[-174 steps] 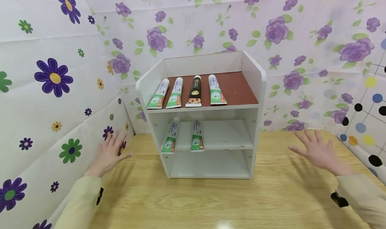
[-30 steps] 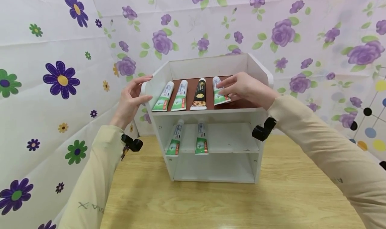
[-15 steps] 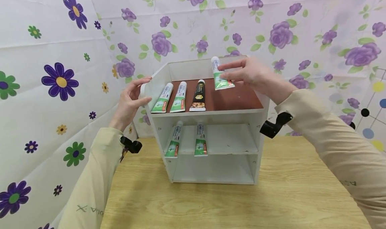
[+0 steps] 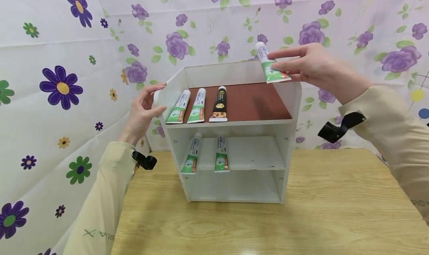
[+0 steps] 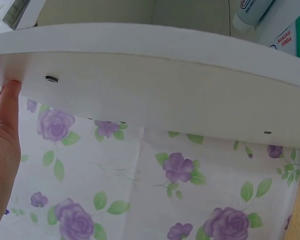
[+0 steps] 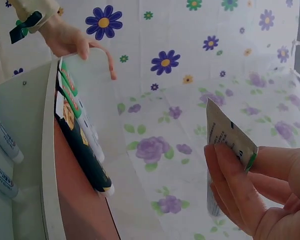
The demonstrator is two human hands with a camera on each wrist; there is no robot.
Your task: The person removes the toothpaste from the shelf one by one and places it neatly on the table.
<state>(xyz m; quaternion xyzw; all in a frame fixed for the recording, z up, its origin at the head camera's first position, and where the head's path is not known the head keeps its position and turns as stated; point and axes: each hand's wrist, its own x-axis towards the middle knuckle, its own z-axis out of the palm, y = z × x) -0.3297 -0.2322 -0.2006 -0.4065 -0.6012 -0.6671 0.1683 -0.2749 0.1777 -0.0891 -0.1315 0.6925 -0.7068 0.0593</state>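
The green and white toothpaste tube [image 4: 270,65] is in the air above the right rear corner of the white shelf unit [image 4: 290,98], pinched near its flat crimped end by the right hand [image 4: 310,66]; the fingers [image 6: 230,185] lie along one face and the thumb presses the other, with the capped end pointing away past the fingertips. It looks light and soft-walled, likely to dent or bend if squeezed mid-body, and its glossy skin may slip, so the stiffer crimp or the shoulder by the cap seems the safer hold. Below the fingers the brown top shelf [image 4: 254,104] carries two more green tubes and a black tube [image 4: 219,104] to their left. The left hand [image 4: 142,111] grips the unit's left side panel, fingers curled over its rounded edge. Two further tubes lie on the middle shelf, and the unit stands on the wooden counter [image 4: 301,217].
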